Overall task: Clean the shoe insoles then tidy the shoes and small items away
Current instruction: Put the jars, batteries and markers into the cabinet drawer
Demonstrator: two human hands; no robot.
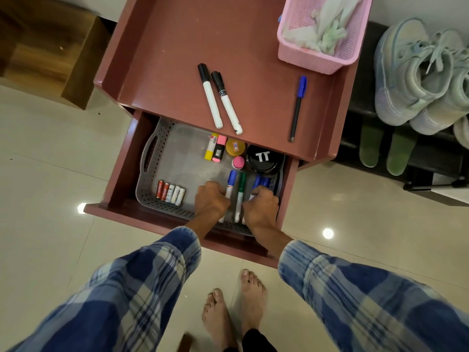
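Both hands are inside the open drawer, over a grey perforated tray point(175, 153). My left hand point(210, 201) has its fingers curled round a blue-capped marker point(231, 184). My right hand point(261, 207) grips blue-capped markers point(261, 182) at the tray's right end. A green-capped marker point(239, 196) lies between the hands. Several batteries point(170, 192), highlighters point(215, 150), a black round tin point(264, 158) and small lids also sit in the tray. On the cabinet top lie two black-capped markers point(219, 97) and a blue pen point(298, 107). Pale sneakers point(416, 74) stand on the rack at right, green insoles point(385, 148) below them.
A pink basket point(317, 57) with white cloth or gloves stands at the cabinet top's back right. The dark shoe rack point(363, 97) adjoins the cabinet on the right. A wooden piece of furniture point(50, 54) stands at far left. My bare feet are on the tiled floor below the drawer.
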